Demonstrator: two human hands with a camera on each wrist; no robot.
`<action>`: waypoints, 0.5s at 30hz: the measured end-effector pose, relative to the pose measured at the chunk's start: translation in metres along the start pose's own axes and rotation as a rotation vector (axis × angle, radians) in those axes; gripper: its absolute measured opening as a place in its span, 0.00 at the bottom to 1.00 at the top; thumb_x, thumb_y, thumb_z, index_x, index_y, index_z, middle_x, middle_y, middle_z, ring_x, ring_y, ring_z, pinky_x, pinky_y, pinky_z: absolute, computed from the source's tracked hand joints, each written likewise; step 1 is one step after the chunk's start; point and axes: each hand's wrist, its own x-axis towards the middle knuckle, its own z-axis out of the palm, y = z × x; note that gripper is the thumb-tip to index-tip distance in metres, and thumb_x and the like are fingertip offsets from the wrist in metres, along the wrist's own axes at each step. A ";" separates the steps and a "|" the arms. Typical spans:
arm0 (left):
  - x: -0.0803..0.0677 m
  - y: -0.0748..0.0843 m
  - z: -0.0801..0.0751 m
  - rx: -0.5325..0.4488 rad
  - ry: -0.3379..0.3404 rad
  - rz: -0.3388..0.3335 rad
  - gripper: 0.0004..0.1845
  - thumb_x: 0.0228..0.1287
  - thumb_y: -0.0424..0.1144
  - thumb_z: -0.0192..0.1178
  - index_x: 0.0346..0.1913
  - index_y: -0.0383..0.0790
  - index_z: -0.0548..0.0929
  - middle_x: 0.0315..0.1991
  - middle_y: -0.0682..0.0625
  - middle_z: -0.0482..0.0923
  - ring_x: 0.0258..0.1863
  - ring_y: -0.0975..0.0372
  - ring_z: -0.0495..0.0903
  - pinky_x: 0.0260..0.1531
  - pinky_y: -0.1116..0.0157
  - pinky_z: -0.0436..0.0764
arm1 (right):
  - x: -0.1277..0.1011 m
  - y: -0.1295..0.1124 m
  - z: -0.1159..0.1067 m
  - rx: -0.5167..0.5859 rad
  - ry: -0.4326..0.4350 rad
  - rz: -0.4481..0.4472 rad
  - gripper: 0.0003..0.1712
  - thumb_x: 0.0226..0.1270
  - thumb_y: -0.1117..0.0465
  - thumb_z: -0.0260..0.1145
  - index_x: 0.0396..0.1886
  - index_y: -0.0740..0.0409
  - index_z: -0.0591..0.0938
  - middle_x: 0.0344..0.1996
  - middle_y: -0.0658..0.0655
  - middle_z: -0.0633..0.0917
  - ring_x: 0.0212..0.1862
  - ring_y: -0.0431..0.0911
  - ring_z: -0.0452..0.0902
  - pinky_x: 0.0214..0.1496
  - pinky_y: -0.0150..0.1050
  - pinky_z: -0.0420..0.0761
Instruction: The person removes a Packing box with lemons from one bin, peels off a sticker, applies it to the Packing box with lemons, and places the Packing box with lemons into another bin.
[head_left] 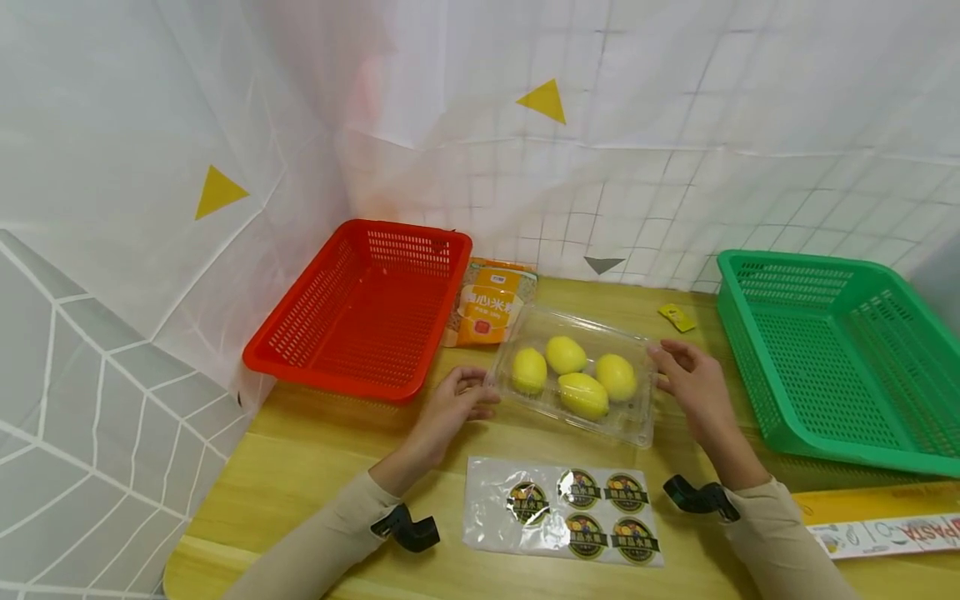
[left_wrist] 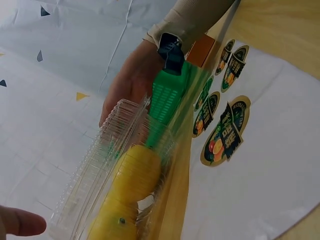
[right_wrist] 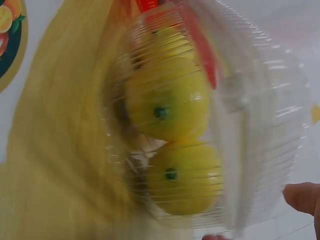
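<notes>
A clear plastic clamshell box (head_left: 551,408) with several yellow lemons (head_left: 582,395) inside lies in the middle of the table, its lid over the fruit. At the box's left end is my left hand (head_left: 453,404), fingers loosely bent and fingertips right by the edge. My right hand (head_left: 693,387) is at the opposite end, fingertips at the upper right corner. The right wrist view shows the thumb (right_wrist: 302,197) apart from the ridged plastic. Nearer my body, a white sheet (head_left: 487,508) carries several round dark fruit stickers (head_left: 633,540).
To the left stands a red basket (head_left: 360,392), with an orange food bag (head_left: 487,312) between it and the box. A green basket (head_left: 795,425) is on the right, near a small yellow packet (head_left: 677,317). A pasta box (head_left: 892,533) lies at the front right.
</notes>
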 end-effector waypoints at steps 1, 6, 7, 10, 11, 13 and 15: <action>0.000 0.000 -0.001 -0.002 -0.002 0.002 0.24 0.69 0.33 0.65 0.62 0.25 0.72 0.53 0.37 0.78 0.50 0.40 0.82 0.50 0.52 0.85 | -0.002 -0.002 -0.001 -0.018 0.009 -0.020 0.40 0.79 0.44 0.61 0.74 0.71 0.67 0.65 0.68 0.74 0.49 0.33 0.76 0.48 0.30 0.83; -0.003 -0.003 -0.009 0.010 -0.035 -0.010 0.26 0.68 0.31 0.65 0.65 0.26 0.71 0.56 0.35 0.77 0.53 0.42 0.82 0.53 0.53 0.83 | -0.018 -0.016 -0.008 -0.139 0.058 -0.150 0.32 0.80 0.49 0.62 0.70 0.69 0.72 0.63 0.69 0.77 0.49 0.32 0.76 0.45 0.26 0.82; -0.003 -0.005 -0.011 0.022 -0.049 -0.008 0.26 0.68 0.30 0.65 0.65 0.25 0.71 0.56 0.34 0.77 0.53 0.42 0.82 0.53 0.53 0.83 | -0.021 -0.019 -0.010 -0.158 0.065 -0.173 0.30 0.80 0.50 0.62 0.70 0.68 0.74 0.63 0.68 0.78 0.49 0.32 0.77 0.45 0.25 0.81; -0.005 -0.011 -0.016 0.077 -0.106 0.013 0.25 0.67 0.25 0.64 0.64 0.24 0.72 0.57 0.32 0.78 0.52 0.45 0.83 0.52 0.54 0.84 | -0.033 -0.029 -0.013 -0.133 0.072 -0.218 0.26 0.80 0.53 0.64 0.68 0.64 0.76 0.59 0.61 0.82 0.50 0.36 0.80 0.45 0.27 0.82; -0.005 -0.013 -0.017 0.103 -0.134 0.026 0.24 0.66 0.24 0.63 0.64 0.23 0.72 0.57 0.31 0.78 0.52 0.45 0.83 0.52 0.54 0.84 | -0.037 -0.033 -0.014 -0.097 0.065 -0.228 0.24 0.80 0.55 0.64 0.67 0.63 0.77 0.58 0.59 0.83 0.50 0.38 0.81 0.45 0.28 0.83; -0.006 -0.018 -0.018 0.164 -0.195 0.044 0.21 0.67 0.23 0.63 0.61 0.22 0.75 0.55 0.31 0.80 0.49 0.46 0.85 0.49 0.56 0.85 | -0.044 -0.039 -0.014 0.000 0.031 -0.247 0.23 0.78 0.57 0.66 0.66 0.62 0.78 0.55 0.57 0.85 0.50 0.43 0.83 0.46 0.30 0.84; -0.009 -0.022 -0.017 0.227 -0.270 0.060 0.17 0.68 0.23 0.63 0.58 0.23 0.79 0.51 0.33 0.83 0.47 0.48 0.85 0.46 0.58 0.86 | -0.053 -0.045 -0.013 0.111 -0.032 -0.252 0.22 0.77 0.60 0.67 0.65 0.63 0.79 0.54 0.57 0.86 0.49 0.47 0.84 0.46 0.34 0.85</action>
